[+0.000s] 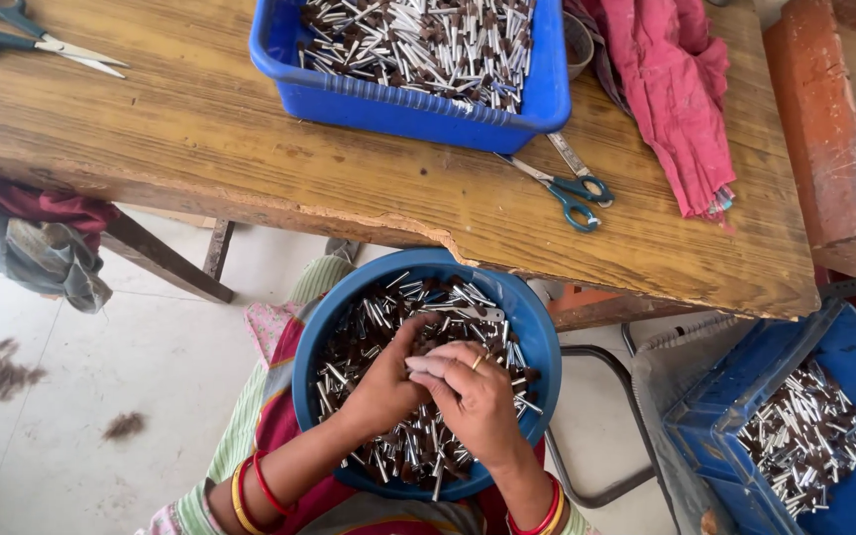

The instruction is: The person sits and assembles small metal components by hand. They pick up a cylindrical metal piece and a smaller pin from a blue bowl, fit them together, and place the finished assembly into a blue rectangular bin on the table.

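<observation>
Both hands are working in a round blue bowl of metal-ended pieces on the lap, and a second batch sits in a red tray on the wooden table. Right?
Not quite. The head view shows the tray on the wooden table is blue, not red. The rest holds: left hand and right hand are in the round blue bowl.

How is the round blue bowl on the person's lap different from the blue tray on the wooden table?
The round blue bowl is circular and rests on the lap, below the table edge; the blue tray is rectangular and stands on the wooden table. Both hands, left hand and right hand, are in the bowl; no hand touches the tray. Both hold many small silver and brown sticks.
</observation>
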